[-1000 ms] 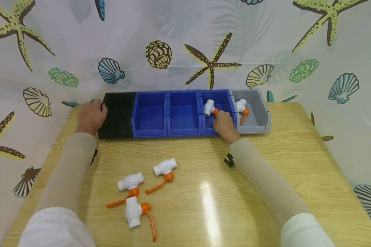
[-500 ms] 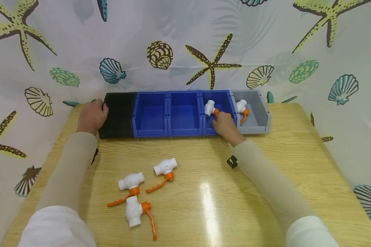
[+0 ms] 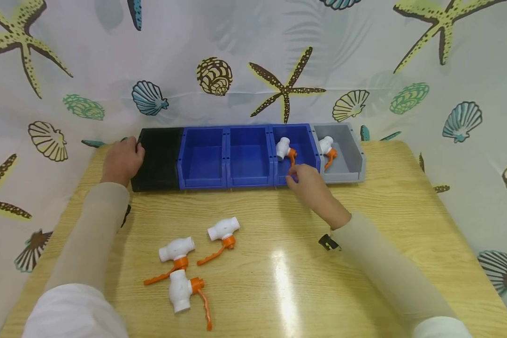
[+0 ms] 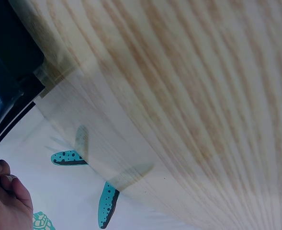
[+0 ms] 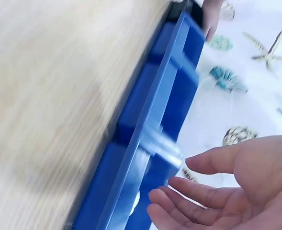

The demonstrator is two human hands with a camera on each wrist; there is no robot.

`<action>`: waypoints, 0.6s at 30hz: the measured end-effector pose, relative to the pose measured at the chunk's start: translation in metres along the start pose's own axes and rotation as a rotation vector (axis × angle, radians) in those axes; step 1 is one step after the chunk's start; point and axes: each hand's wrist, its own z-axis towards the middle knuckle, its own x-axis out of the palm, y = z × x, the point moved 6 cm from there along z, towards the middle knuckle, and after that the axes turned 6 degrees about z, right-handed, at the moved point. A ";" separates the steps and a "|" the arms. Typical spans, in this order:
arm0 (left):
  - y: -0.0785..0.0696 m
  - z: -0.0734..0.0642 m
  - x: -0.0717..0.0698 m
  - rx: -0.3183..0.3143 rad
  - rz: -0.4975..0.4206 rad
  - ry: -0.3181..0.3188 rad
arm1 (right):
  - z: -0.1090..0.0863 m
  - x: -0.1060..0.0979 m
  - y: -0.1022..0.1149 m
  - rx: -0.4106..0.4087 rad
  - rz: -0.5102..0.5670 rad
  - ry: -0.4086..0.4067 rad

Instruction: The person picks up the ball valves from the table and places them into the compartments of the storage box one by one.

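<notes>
My left hand [image 3: 122, 162] grips the left side wall of the black bin [image 3: 158, 159]; in the left wrist view its curled fingers show at the bin's edge. Over the front lip of the rightmost blue bin [image 3: 293, 180] is my right hand [image 3: 309, 185]. The right wrist view shows that hand's thumb and fingers apart, holding nothing. A white ball valve [image 3: 283, 149] with an orange lever lies in this blue bin, close beyond the fingertips. Another such ball valve [image 3: 326, 145] lies in the grey bin [image 3: 342, 178] at the right end.
Two more blue bins [image 3: 203, 182] stand in the row between the black bin and the rightmost blue one. On the wooden table [image 3: 253, 291] lie three ball valves, one valve [image 3: 224, 228] apart from a close pair [image 3: 179, 290]. A shell-patterned cloth [image 3: 236, 42] hangs behind.
My right hand has drawn back from inside the rightmost blue bin to its front lip, uncovering the valve's orange lever. The left hand has stayed at the black bin.
</notes>
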 end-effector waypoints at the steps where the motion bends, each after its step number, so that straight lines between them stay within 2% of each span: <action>1: 0.000 0.000 0.000 0.003 0.002 -0.002 | -0.005 0.001 0.003 -0.006 0.000 0.008; 8: 0.001 0.000 0.001 0.006 0.000 -0.008 | -0.040 0.021 0.027 -0.077 -0.047 0.095; 18: 0.002 0.000 0.001 0.004 0.001 -0.027 | -0.080 0.065 0.055 -0.169 -0.039 0.338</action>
